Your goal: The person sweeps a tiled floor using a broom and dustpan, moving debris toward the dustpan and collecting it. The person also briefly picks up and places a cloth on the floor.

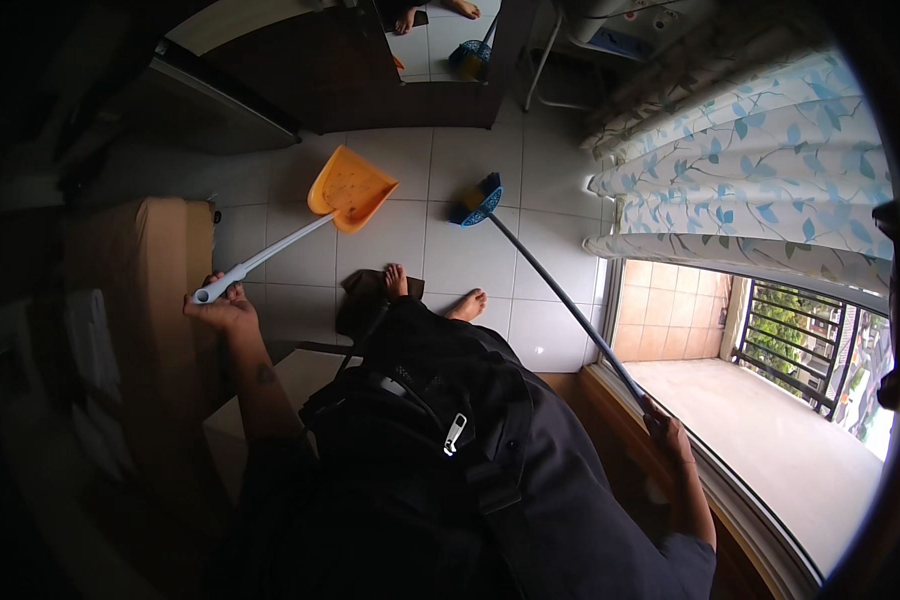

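My left hand (227, 302) is closed around the pale grey handle of an orange plastic dustpan (354, 189). The pan is at the upper left of centre over the tiled floor, with dark specks of dirt in it. My right hand (667, 431), at the lower right beside the window frame, grips the long grey pole of a broom (483, 208). Its blue head, with blue and yellow bristles, is to the right of the dustpan, apart from it, over the floor tiles. Whether the bristles touch the floor I cannot tell.
A mirror (450, 45) in a dark frame stands ahead. A floral curtain (750, 172) hangs at the right by an opening to a balcony with a railing (791, 337). A bed-like block with a brown cover (165, 255) is at the left. A dark cloth (360, 289) lies beside my foot.
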Demonstrator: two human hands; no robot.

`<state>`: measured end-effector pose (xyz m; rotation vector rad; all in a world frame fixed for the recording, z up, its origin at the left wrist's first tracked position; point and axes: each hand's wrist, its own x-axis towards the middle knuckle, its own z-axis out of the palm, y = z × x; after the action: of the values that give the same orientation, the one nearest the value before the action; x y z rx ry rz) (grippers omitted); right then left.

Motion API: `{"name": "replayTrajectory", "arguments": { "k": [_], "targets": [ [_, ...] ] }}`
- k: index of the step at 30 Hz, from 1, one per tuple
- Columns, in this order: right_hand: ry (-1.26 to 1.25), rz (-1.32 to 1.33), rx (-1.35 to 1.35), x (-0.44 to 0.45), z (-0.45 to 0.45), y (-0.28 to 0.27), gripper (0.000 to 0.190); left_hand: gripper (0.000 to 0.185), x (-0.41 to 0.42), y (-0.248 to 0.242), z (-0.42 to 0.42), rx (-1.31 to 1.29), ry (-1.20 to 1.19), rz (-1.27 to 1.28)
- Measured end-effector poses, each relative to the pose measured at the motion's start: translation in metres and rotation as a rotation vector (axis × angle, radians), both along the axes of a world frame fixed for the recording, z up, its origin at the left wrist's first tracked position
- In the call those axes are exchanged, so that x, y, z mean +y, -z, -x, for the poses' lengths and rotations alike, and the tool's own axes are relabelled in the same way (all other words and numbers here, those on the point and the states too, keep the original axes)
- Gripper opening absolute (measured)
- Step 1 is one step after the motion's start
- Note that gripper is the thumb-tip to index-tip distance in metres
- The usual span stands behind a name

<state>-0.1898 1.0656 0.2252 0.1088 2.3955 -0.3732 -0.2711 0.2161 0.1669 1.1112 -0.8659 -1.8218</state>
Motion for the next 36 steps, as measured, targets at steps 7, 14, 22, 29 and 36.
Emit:
{"name": "replayTrajectory", "arguments": {
  "k": [7, 14, 22, 29, 36],
  "targets": [
    [-0.18, 0.022, -0.091, -0.065, 0.033, 0.069, 0.051, 0.061, 0.014, -0.015, 0.012, 0.011, 0.087, 0.034],
    [-0.323, -0.23, -0.159, -0.038, 0.046, 0.045, 0.058, 0.06, 0.015, -0.028, 0.031, -0.01, 0.066, 0.029],
    [-0.054, -0.379, -0.164, 0.057, -0.014, -0.037, 0.049, 0.061, 0.017, -0.017, 0.038, 0.003, 0.088, 0.077],
    [0.183, -0.139, -0.059, 0.025, -0.051, -0.035, 0.049, 0.059, 0.014, -0.018, 0.041, -0.029, 0.106, 0.058],
    [0.392, 0.282, 0.027, -0.13, 0.011, 0.074, 0.051, 0.057, 0.008, -0.027, 0.046, -0.044, 0.22, 0.056]
  ]
}}
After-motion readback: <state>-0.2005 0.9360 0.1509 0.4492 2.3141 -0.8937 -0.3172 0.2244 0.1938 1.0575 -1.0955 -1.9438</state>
